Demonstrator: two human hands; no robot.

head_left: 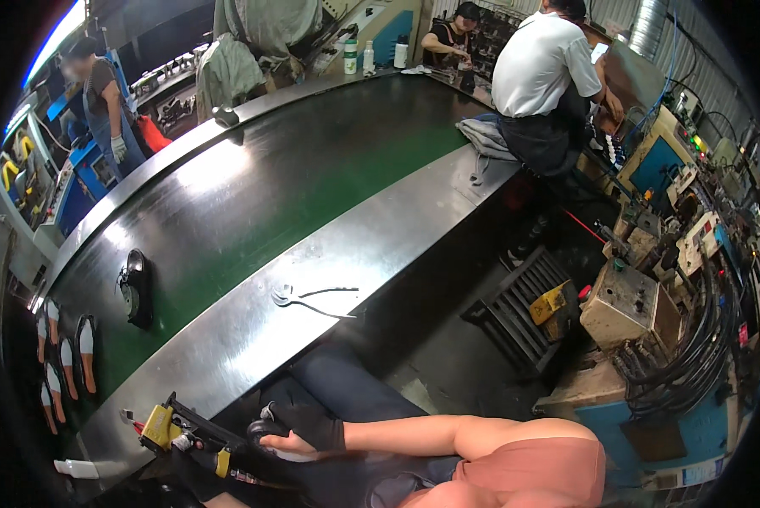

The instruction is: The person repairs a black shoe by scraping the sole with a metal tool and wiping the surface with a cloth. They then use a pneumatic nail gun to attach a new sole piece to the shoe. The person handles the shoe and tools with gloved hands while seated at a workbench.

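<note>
Nearest: right hand (pixel 299 430), in a black fingerless glove, lies in the lap with fingers curled around a dark shoe (pixel 264 430); it appears to clasp the shoe rather than rest open on it. Just to its left sits a yellow-and-black power tool (pixel 170 425), nose toward the shoe. The left hand seems to sit behind that tool, but its grip cannot be told; only the left forearm (pixel 206 499) shows at the lower edge. Judgement: the shoe is being steadied for work with the tool. Any next move calls for a firm hold on the shoe and fingers kept clear of the tool's nose. Beyond the lap, pliers (pixel 312 298) lie untouched on the steel rim (pixel 380 245) of the conveyor. Further left, another black shoe (pixel 135 288) stands on the green belt (pixel 295 186), and orange-and-white soles (pixel 66 364) are ranged near the edge. Far: other workers at the opposite side.
</note>
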